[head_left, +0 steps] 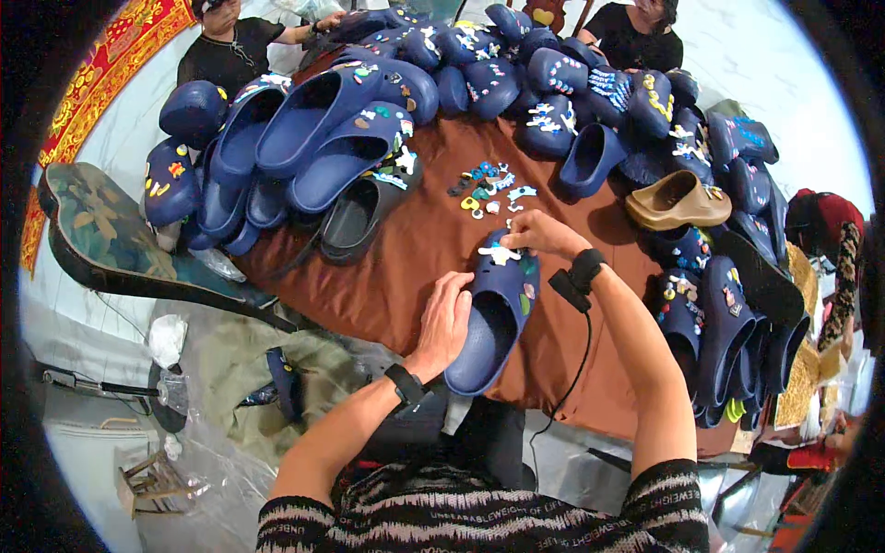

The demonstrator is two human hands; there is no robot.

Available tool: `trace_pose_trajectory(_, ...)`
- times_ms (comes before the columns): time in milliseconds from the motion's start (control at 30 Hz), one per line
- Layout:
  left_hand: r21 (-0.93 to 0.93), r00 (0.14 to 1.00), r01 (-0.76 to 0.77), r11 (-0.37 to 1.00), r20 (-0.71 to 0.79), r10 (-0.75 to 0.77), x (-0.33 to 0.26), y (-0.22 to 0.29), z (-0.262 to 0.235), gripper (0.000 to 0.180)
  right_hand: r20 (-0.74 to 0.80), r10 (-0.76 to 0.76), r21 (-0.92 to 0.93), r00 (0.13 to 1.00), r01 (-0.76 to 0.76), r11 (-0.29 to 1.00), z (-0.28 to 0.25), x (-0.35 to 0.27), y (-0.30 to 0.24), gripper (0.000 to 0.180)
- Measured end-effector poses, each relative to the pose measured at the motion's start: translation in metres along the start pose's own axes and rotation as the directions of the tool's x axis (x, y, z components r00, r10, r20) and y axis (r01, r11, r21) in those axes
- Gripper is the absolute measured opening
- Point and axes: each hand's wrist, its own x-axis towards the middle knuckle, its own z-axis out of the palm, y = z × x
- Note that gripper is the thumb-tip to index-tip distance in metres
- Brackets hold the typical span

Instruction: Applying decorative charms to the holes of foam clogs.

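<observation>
A navy blue clog [477, 348] lies in front of me, toe pointing away, at the near edge of the brown cloth. White and green charms sit on its upper, with a white figure charm [499, 253] near the toe. Along the clog's left side, my left hand [446, 318] is closed against it and steadies it. My right hand [546, 234] pinches at the toe, beside the white charm; its fingertips hide what is between them. Just beyond lies a loose scatter of small colourful charms [489, 189].
Navy clogs [318, 120] are heaped at the left and back; a black clog [355, 217] lies nearer. At the right are a tan clog [679, 201] and more navy clogs [724, 318]. A chair [138, 244] stands left. Two people sit across the table. A cable hangs from my right wrist.
</observation>
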Motion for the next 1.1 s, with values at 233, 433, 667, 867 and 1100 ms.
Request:
trace_pose_trajectory(233,-0.027,0.999,-0.001,1.000,-0.045,0.000,0.006,-0.002,-0.003,0.033,-0.137,0.281,0.124,0.950,-0.265,0.956,-0.021,0.013,0.017,0.023)
trace_pose_trajectory(433,-0.032,1.000,0.013,0.999,-0.008,-0.013,0.010,0.001,-0.001,0.037,-0.158,0.035,-0.092,0.987,-0.050,0.994,-0.043,0.052,0.023,0.028)
trace_pose_trajectory(667,-0.003,0.999,0.016,1.000,-0.036,-0.016,0.006,0.000,-0.006,0.034,0.033,-0.257,-0.556,0.966,0.232,0.798,-0.010,0.119,-0.034,0.053)
trace_pose_trajectory(867,-0.049,1.000,0.014,0.999,-0.027,-0.015,0.007,0.002,0.001,0.032,0.089,-0.247,-0.634,0.965,0.246,0.733,0.002,0.139,-0.010,0.055)
trace_pose_trajectory(1100,-0.056,0.998,0.046,0.997,-0.029,-0.047,0.007,-0.002,-0.008,0.033,0.103,-0.253,-0.395,0.962,0.273,0.877,-0.036,0.107,-0.012,0.013)
